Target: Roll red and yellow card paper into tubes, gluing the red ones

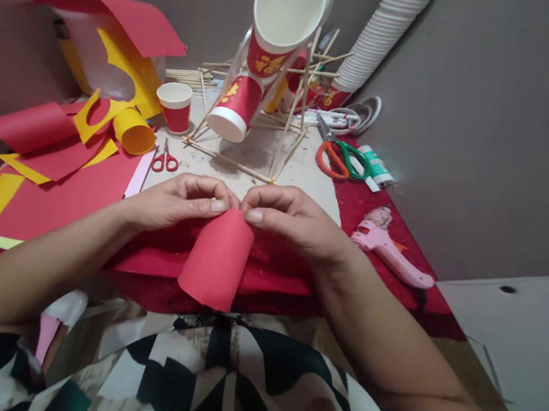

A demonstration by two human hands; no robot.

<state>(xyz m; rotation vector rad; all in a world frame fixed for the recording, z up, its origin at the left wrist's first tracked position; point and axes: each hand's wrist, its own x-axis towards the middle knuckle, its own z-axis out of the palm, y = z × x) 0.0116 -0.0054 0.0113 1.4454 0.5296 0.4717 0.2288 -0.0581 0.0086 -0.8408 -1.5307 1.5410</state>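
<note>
A curved piece of red paper (218,258) hangs down over the front edge of the table, pinched at its narrow upper end. My left hand (188,198) grips that end from the left, thumb and fingers pressed together. From the other side my right hand (288,217) pinches the same end, its thumb close to the left one. Behind my hands stands a frame of thin wooden sticks (230,160). Red and white paper cups (247,99) rest in it at a tilt, the upper one with its mouth towards me.
Red and yellow paper pieces (74,207) cover the left side. Small red scissors (164,160) and a lone paper cup (175,108) lie nearby. On the right are green-and-orange scissors (345,161), a pink glue gun (393,253) and a tall cup stack (380,38).
</note>
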